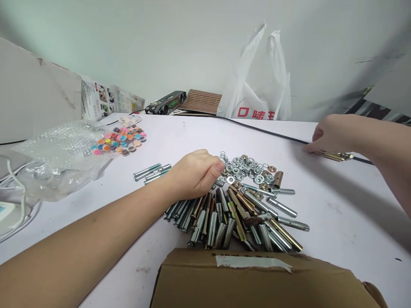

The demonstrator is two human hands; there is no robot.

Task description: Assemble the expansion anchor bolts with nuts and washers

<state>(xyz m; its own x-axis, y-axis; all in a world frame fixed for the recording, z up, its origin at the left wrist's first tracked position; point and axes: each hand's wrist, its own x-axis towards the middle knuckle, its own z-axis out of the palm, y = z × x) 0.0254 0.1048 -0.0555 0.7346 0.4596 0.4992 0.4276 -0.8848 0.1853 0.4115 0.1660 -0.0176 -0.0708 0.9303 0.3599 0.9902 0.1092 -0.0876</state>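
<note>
My left hand [199, 174] is closed in a fist above the pile, thumb pressed on the curled fingers; whatever lies inside is hidden. Beneath and in front of it are silver and brass-coloured bolts and metal sleeves [231, 214], heaped together. Just past the fist lies a cluster of washers and nuts [239, 167]. Farther right, my right hand [335, 132] reaches down to the table, its fingers closed at the end of brass-coloured bolts [332, 155] lying side by side. To the left of the fist, several silver bolts [151, 172] lie in a group.
A cardboard box [257, 280] stands at the near edge. Bubble wrap [61, 154] and coloured discs [120, 140] lie at left. A black cable [257, 127] crosses the table's back. Behind are a white plastic bag [257, 92], a dark device [166, 102] and a slatted mat [202, 101].
</note>
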